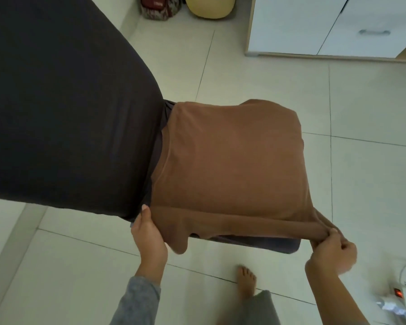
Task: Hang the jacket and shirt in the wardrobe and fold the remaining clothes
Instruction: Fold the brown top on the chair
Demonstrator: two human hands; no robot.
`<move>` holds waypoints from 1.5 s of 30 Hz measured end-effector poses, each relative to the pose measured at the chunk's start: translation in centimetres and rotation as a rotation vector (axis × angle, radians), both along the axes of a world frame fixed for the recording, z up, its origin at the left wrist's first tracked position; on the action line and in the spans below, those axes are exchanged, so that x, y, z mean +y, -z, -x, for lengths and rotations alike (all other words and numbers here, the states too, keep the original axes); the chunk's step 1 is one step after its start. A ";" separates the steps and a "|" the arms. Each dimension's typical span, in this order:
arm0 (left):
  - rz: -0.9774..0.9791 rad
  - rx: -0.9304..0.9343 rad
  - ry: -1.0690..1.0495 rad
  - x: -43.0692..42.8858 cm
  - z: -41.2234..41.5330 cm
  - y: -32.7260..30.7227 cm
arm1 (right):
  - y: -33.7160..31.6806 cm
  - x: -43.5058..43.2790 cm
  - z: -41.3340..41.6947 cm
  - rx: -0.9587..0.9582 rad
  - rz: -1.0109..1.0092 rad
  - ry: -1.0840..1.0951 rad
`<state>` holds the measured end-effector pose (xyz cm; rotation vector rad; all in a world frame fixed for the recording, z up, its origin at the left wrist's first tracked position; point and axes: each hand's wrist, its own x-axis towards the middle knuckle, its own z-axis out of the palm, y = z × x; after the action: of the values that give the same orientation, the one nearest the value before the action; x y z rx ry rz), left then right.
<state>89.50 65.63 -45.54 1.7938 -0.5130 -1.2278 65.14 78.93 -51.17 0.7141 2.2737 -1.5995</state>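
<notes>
Now you've got your left hand (148, 233) and right hand (331, 250) each pinching the brown garment's (230, 160) near edge taut on the bed corner (56, 113), likely squaring it for folding.

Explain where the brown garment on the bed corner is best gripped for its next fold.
Judging by its pose, the brown garment is best gripped along its near hem, from the person's side: left hand and right hand already pinch the two near corners, keeping that edge taut.

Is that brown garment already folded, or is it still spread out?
Folded, mostly: the brown garment lies as a compact rectangle on the bed corner, while the left hand and right hand grip its near edge.
</notes>
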 end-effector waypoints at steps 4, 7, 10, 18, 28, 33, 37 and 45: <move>-0.054 0.093 -0.082 -5.0 2.4 -0.5 | -0.4 -3.7 3.0 0.025 -0.109 -0.092; -0.110 0.162 -0.104 -8.5 4.3 -0.4 | -0.9 -6.5 5.4 0.087 -0.061 -0.182; -0.019 0.233 0.095 -11.2 5.8 -0.3 | -1.4 -9.1 7.7 0.100 0.071 -0.371; -0.019 -0.511 0.249 -9.1 3.4 4.6 | 0.7 -8.5 6.8 0.101 -0.107 -0.738; -0.318 0.017 -0.086 -6.2 2.8 6.5 | 2.8 -4.7 1.4 -0.244 -0.347 -0.508; -0.336 0.062 -0.132 -7.5 2.6 5.7 | 1.3 -5.8 1.6 -0.277 -0.279 -0.489; -0.286 0.011 -0.069 -7.8 1.7 5.6 | 1.3 -6.2 2.0 -0.400 -0.130 -0.340; -0.246 -0.133 -0.002 -8.1 0.5 6.1 | 1.6 -5.6 0.8 -0.280 -0.225 -0.291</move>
<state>89.00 57.55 -51.67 2.0935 -0.4499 -1.2181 64.33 73.33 -52.80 0.5816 2.2438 -1.0560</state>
